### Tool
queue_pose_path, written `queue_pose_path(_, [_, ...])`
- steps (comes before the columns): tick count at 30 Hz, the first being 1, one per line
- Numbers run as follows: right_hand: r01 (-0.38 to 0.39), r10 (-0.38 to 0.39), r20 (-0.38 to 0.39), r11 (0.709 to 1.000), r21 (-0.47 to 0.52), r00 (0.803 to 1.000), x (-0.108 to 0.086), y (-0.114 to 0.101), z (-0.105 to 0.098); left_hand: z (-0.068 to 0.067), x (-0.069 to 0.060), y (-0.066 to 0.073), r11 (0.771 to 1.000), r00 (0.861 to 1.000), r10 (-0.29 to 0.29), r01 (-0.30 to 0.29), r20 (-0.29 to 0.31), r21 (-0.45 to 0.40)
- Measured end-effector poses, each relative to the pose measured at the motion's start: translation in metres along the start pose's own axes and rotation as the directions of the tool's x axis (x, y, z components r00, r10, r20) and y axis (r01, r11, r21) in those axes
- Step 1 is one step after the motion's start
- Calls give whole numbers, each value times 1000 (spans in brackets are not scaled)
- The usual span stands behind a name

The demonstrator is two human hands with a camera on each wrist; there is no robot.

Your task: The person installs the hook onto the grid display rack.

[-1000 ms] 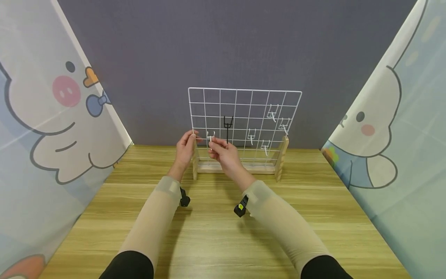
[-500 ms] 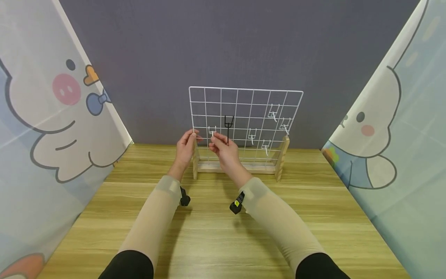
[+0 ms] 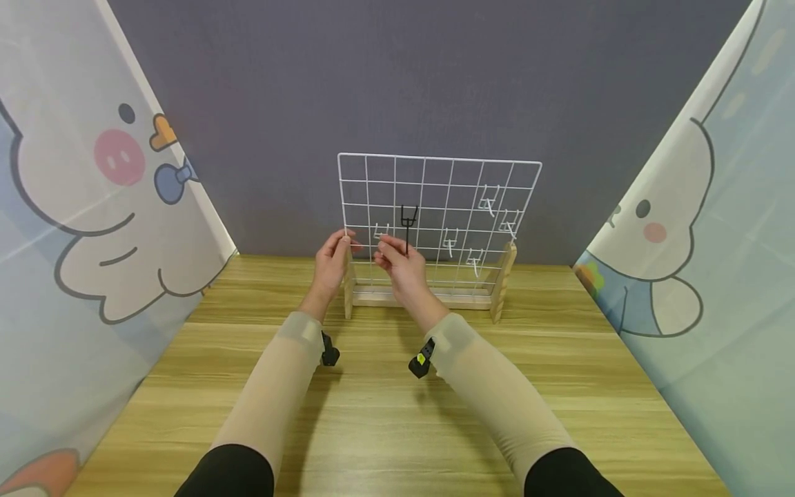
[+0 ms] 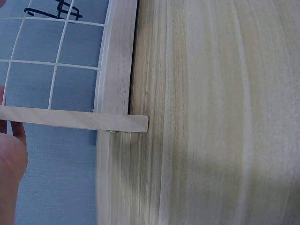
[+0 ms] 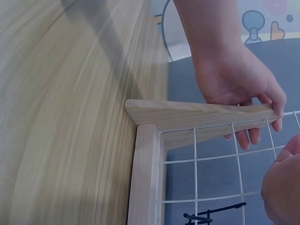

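A white wire grid panel [image 3: 436, 185] stands upright in a wooden base. My left hand [image 3: 331, 266] grips the top of the base's left wooden post [image 5: 201, 115], with the thumb in front and fingers behind in the right wrist view. My right hand [image 3: 404, 270] pinches a small white hook [image 3: 381, 231] at the grid's left part; its prong is mostly hidden by the fingertips. Right of that hook hangs a black hook [image 3: 407, 219]. Only the edge of my left hand [image 4: 10, 157] shows in the left wrist view.
Several other white hooks hang on the grid's right half, among them an upper white hook [image 3: 488, 201] and a lower one [image 3: 475, 259]. The right wooden post [image 3: 504, 281] stands on the wood-grain table [image 3: 379, 414]. A dark grey wall [image 3: 435, 83] rises behind.
My right hand has moved slightly up with the white hook, which now sits higher against the grid wires. The left hand has stayed on the post.
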State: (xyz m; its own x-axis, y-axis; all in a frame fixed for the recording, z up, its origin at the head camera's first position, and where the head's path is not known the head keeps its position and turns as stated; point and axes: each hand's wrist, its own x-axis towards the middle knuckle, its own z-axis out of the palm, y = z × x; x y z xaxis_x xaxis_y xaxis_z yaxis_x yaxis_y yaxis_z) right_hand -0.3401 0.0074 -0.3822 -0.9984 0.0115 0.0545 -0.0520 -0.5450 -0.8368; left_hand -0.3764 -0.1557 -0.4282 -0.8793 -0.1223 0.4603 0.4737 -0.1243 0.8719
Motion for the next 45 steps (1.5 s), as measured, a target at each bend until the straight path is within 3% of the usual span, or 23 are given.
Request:
queue_pose_path(19, [11,-9,22,995,-96,1000,0,1,-11,1,0,1,1000,1000,-12,12,-3,20])
queue_pose_path(26, [25,-23,25,996,-84,999,-3,2,-15,0,0,0,999,1000,-11,11,-3,30])
queue_pose_path(35, [-8,10,28,998,-69,1000,-8,-4,-21,3,0,1,1000,1000,-16,16,-13,-1])
queue_pose_path(45, [-39,47,56,990,-136,997,-23,-15,-43,3,0,0,999,999,-21,19,-28,-48])
